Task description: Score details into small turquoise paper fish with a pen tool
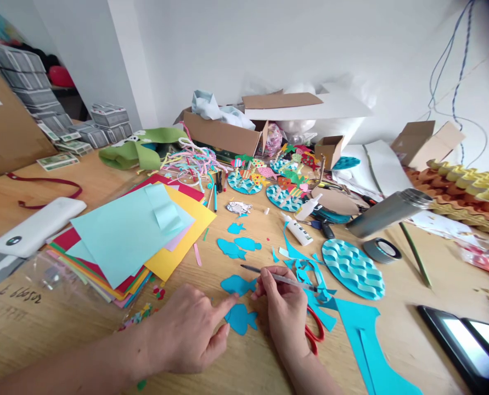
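Left hand [190, 329]: bare of any object, loosely curled, with index finger stretched to the near edge of the far fish, probably to steady it.
Right hand [285, 312]: closed on the pen between thumb and fingers, beside the tail of the far fish.
Pen [287, 280]: slanted across the right hand, dark end left of the thumb; contact with paper, cannot tell.
Far fish [234, 283]: flat at the left index fingertip, apparently placed within reach of both hands.
Near fish [239, 320]: flat, near the left thumb, tail toward the right hand.
Other fish cut-outs [229, 248]: beyond both hands, perhaps kept apart to avoid mixing.
Red scissors [320, 329]: partly hidden, just right of the right hand, likely for easy reach.
Blue offcuts [357, 321]: farther right of the right hand.
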A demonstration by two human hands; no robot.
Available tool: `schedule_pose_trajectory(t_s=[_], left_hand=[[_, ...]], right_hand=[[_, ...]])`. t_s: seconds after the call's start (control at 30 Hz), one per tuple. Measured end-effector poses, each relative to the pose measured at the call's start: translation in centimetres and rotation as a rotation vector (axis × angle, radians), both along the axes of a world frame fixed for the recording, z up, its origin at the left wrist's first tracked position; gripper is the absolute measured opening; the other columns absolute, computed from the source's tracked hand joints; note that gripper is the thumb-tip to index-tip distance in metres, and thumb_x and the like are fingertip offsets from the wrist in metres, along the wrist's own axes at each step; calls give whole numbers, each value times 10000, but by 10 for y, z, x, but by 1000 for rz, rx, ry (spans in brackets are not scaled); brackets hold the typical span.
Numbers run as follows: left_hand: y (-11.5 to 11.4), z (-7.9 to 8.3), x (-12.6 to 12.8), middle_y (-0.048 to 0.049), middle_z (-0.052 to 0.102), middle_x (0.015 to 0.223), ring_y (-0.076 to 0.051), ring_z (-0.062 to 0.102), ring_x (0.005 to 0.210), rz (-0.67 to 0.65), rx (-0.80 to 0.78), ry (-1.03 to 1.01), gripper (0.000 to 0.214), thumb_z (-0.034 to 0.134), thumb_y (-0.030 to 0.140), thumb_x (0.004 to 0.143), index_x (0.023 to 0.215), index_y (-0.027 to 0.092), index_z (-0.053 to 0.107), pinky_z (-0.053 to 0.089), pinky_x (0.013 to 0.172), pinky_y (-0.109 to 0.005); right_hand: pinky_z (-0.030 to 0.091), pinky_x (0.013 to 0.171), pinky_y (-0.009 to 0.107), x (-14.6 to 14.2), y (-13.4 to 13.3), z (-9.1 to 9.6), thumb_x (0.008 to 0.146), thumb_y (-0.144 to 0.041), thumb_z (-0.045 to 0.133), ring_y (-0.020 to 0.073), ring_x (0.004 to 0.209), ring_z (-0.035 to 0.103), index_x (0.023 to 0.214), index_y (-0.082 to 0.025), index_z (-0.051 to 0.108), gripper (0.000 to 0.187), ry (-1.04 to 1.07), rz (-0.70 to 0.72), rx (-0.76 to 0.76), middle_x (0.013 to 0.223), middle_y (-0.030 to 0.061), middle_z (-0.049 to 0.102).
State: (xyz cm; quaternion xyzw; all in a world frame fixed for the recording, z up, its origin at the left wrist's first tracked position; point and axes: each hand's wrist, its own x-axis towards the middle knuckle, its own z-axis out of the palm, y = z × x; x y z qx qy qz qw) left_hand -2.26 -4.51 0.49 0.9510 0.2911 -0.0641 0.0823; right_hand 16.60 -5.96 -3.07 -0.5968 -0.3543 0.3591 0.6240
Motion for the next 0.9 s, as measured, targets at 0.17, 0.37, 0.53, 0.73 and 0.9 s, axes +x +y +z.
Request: schedule_pose_trajectory(t_s=[0.17, 0.37, 0.53, 0.73, 0.9], left_hand=[[-2, -1, 0, -60, 685, 739, -271, 660, 653, 42, -6, -18, 528, 400, 335, 957, 1467, 202, 429, 492, 611, -370], [0, 1, 0, -95, 625, 991, -293, 606, 923, 115, -112, -189, 437, 437, 255, 915, 1337, 212, 545, 512, 778, -441], [-1, 1, 0, -99, 548, 1071, -300, 541, 995, 146, -128, -240, 425, 454, 236, 903, 1316, 228, 556, 505, 828, -481], [-3, 1, 2, -89, 520, 1118, -294, 502, 1049, 180, -143, -281, 422, 466, 202, 894, 1299, 253, 569, 489, 889, -514], [-3, -4, 1, -109, 524, 1191, -302, 487, 1101, 176, -154, -264, 449, 469, 209, 903, 1344, 238, 552, 486, 925, -519]], right_hand=[[495, 433, 268, 0, -1, -1, 785, -482, 771, 153, 437, 572, 748, -200, 625, 320, 37, 14, 7, 558, -23, 614], [497, 436, 260, 1, 0, -1, 787, -479, 770, 147, 441, 565, 724, -195, 617, 328, 16, -5, 15, 561, -26, 594], [490, 422, 250, 0, 0, 1, 790, -479, 764, 143, 430, 557, 701, -186, 612, 342, -8, -14, 31, 534, -26, 582], [492, 430, 253, 0, 0, -1, 793, -479, 763, 143, 432, 564, 703, -182, 622, 342, -18, -3, 27, 555, -22, 589], [499, 443, 257, 1, 1, -5, 798, -485, 755, 143, 452, 566, 739, -182, 630, 333, 0, 9, 12, 593, -18, 593]])
